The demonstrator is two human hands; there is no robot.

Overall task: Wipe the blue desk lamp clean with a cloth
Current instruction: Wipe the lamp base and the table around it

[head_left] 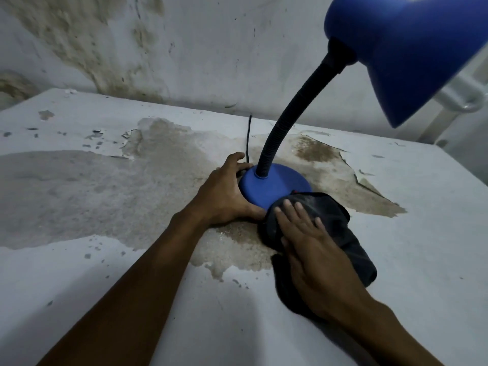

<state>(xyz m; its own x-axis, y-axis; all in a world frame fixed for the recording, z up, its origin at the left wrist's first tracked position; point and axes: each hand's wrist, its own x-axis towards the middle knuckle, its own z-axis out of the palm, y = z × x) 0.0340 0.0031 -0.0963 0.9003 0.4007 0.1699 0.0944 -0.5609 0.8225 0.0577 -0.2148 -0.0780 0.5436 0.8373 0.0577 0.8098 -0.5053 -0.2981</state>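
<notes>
lamp base (274, 186) | L hand (224, 194) grips rim | R hand (309, 244) presses cloth (330, 215)

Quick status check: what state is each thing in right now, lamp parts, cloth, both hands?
Lamp base: flat on the table, near edge under the cloth.
Gooseneck: bent, arching right.
Lamp shade: tilted down to the right, opening not visible.
Cloth: dark, bunched, pressed against the base.
Left hand: grips the base's left rim.
Right hand: fingers straight, presses on the cloth.
Table: paint peeled, stained.
</notes>
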